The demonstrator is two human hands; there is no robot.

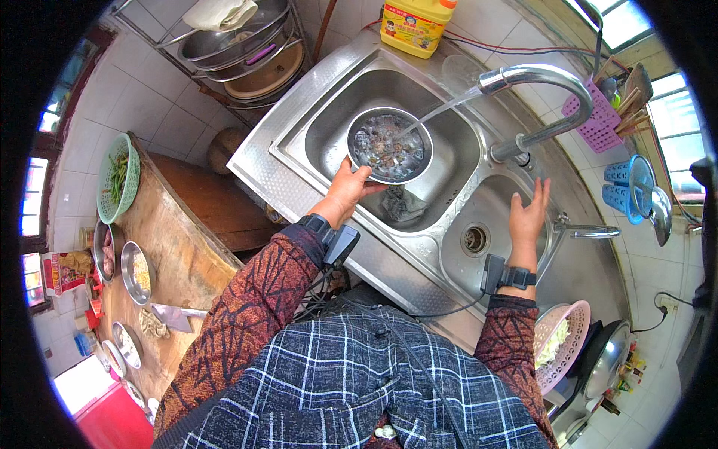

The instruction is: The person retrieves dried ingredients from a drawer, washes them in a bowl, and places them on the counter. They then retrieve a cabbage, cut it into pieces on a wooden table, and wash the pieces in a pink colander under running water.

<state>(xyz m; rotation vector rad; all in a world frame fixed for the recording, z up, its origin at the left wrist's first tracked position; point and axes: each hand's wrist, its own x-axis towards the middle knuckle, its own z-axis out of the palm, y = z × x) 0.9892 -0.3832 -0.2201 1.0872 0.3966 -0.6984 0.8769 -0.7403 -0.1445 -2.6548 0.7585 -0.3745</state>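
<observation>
My left hand [346, 188] grips the near rim of a round metal bowl [354, 163] over the larger sink basin [331, 123]. Water fills the bowl, with small brown and dark pieces [387, 147] in it; what they are I cannot tell. A stream runs into it from the curved chrome faucet [555, 84]. A dark wet cloth or scrubber [403, 203] lies on the basin floor just below the bowl. My right hand [528, 210], fingers apart and holding nothing, is raised over the smaller basin [454, 255], below the faucet base.
A yellow detergent jug [416, 27] stands behind the sink. At right, a pink basket [583, 331] holds pale cut vegetables. On the left wooden counter [185, 247] are a cleaver [171, 317], several metal bowls and a green basket [132, 179] of green vegetables. A rack [168, 42] holds basins.
</observation>
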